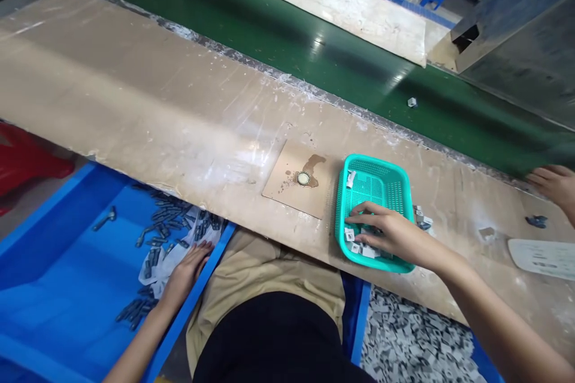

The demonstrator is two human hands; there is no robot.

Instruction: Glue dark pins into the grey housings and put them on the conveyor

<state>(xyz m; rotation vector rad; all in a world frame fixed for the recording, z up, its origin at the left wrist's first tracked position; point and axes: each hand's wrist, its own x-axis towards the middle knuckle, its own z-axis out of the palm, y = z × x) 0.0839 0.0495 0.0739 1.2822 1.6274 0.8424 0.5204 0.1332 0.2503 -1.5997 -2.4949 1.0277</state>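
Observation:
My right hand [386,230] reaches into a teal plastic basket [406,191], its thumb and fingers apart. Small white square pieces [369,251] lie beneath and beside the fingertips, and one more white piece [351,178] rests near the basket's far left corner. Down in the blue bin [67,263] at left, my left hand [191,266] lies along the inner right wall, fingers stretched out. It is next to a white plastic sheet [157,278] and dark grey elbow-shaped parts [162,230]. Its fingertips are partly hidden among these.
On the bench [215,137] lies a cardboard square [283,176] with a wet stain and a small round cap [303,178]. Another bin holds many grey-white pieces [413,341]. Beyond runs a green conveyor belt [269,30]. Another person's hand [554,185] is at far right.

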